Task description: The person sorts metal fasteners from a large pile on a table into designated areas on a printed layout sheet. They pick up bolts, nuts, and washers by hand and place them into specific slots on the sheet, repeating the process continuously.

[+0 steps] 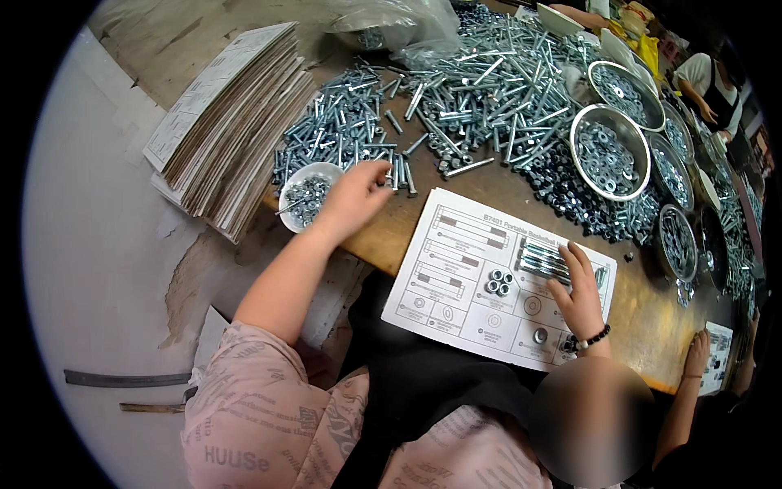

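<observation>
"One thing at a time, from the left, please."

"A tall, fanned stack of paper sheets [236,122], then a white bowl [319,166] of small metal parts at the near edge of the brown desk [375,236]. Just right of the bowl is the person's left hand [354,200], fingers curled, at the edge of a heap of short silver bolts [334,122]."

"Is it gripping one?"

"I cannot tell; the fingertips are partly hidden. Beyond, a larger heap of long bolts [505,81] spreads across the back."

"And in the middle?"

"A white diagram sheet [419,244] lies tilted, overhanging the near edge. Four nuts [498,283] sit grouped on it, with a row of silver bolts [542,259] up and right of them and a single round metal piece [539,335] below and right."

"The right hand?"

"The right hand [582,297] is over the sheet's right side, thumb and fingers apart, close beside that row. Beyond it are a mound of dark nuts [562,191] and a steel bowl of washers [609,152]. Furthest right, a co-worker's hand [696,354] is beside another sheet [721,338]."
</observation>
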The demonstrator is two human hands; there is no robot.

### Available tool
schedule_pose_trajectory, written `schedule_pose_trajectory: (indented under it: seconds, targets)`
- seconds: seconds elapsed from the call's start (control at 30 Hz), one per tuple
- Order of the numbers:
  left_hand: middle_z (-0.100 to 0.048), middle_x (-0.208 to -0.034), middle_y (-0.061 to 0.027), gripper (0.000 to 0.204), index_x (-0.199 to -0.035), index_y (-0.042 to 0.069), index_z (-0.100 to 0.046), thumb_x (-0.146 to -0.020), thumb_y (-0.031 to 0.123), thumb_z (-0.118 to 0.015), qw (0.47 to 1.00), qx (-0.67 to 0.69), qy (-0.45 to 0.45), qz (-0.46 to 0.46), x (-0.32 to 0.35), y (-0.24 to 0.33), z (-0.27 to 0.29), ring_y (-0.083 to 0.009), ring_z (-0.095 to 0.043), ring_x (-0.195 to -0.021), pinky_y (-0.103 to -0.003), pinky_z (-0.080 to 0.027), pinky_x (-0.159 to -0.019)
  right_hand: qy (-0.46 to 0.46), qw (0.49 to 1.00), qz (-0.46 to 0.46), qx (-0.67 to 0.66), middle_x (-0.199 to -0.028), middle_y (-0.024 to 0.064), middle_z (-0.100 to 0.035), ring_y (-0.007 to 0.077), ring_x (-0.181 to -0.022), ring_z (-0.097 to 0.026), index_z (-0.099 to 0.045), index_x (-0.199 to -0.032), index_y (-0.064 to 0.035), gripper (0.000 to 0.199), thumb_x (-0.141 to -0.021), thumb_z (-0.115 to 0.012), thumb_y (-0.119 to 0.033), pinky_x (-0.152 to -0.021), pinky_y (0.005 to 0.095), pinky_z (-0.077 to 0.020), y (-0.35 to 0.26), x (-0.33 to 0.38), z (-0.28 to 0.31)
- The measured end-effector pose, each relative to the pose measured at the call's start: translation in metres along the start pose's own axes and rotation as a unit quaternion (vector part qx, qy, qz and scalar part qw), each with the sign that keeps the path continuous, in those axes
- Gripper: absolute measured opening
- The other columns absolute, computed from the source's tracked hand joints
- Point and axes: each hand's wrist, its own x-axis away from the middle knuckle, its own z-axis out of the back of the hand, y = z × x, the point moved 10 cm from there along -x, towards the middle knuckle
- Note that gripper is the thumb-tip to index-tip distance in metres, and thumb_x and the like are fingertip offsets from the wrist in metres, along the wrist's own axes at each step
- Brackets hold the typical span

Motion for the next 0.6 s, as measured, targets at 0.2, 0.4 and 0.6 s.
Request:
schedule_pose_trajectory:
  seconds: [0.2, 0.4, 0.6]
  targets:
    - [-0.062, -0.095, -0.0121, 0.032, -0.105, 0.005, -0.058, -0.075, 0.016, -0.062, 0.981, -0.172, 0.059, 0.071, -0.035, -0.089, 0.067, -0.0292, -0.06, -0.087, -0.039, -0.047, -0.074, -0.009, 0.999, -0.018, -0.042, -0.129, 0.0187, -0.042, 0.0338, -0.117, -0.043, -0.05, -0.118, -0.0012, 0.048, -0.074, -0.065, -0.011, -0.096, 0.0378, -0.0372, -0.001, 0.008, 0.0]
    - [-0.064, -0.093, -0.0123, 0.038, -0.091, 0.008, -0.067, -0.07, 0.04, -0.066, 0.911, -0.357, -0.031, 0.202, -0.071, -0.128, 0.046, -0.028, -0.061, -0.085, -0.039, -0.048, -0.074, 0.002, 0.999, -0.004, -0.054, -0.126, 0.0164, -0.046, 0.0322, -0.116, -0.045, -0.054, -0.114, -0.0045, 0.043, -0.072, -0.065, -0.009, -0.095, 0.0373, -0.0382, -0.011, 0.006, -0.003]
    - [-0.064, -0.098, -0.009, 0.033, -0.095, 0.012, -0.066, -0.072, 0.036, -0.064, 0.926, -0.292, -0.096, 0.22, -0.089, -0.16, 0.03, -0.0273, -0.061, -0.09, -0.04, -0.048, -0.076, -0.005, 0.997, -0.017, -0.078, -0.125, 0.0146, -0.047, 0.0305, -0.114, -0.047, -0.056, -0.112, -0.0045, 0.041, -0.073, -0.065, -0.01, -0.093, 0.0362, -0.0397, -0.012, 0.006, -0.005]
